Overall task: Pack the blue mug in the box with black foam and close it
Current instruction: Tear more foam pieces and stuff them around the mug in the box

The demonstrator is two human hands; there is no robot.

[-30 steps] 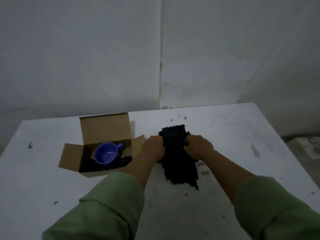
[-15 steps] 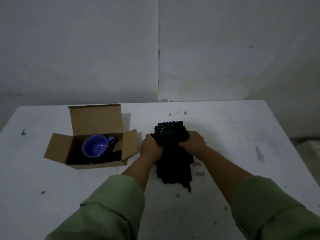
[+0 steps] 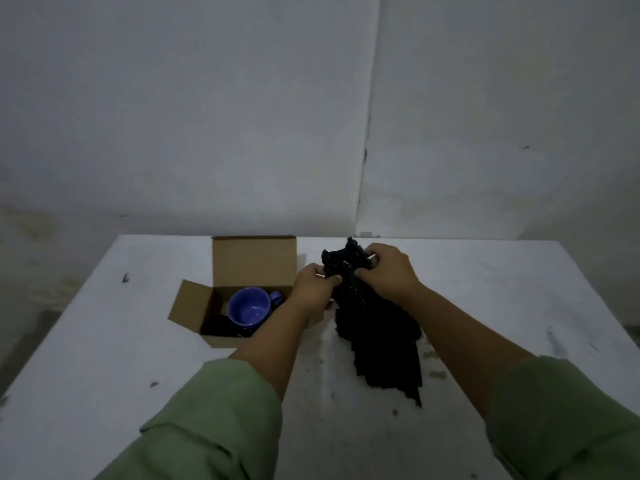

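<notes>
White table point(image 3: 104, 341) is backed by a bare wall. Toward its far edge, the blue mug point(image 3: 249, 306) is seated in the open box point(image 3: 254, 261). Beside it, black foam point(image 3: 377, 327) is pinched by the left hand point(image 3: 313, 289) and gripped by the right hand point(image 3: 388, 271).

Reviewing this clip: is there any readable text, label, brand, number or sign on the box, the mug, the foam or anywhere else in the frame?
None can be read.
Cardboard box: plain brown flaps and walls, no print showing.
Blue mug: no logo or lettering visible.
Black foam, held by the left hand and the right hand: no markings.
Table: only dark scuffs, not writing.
</notes>
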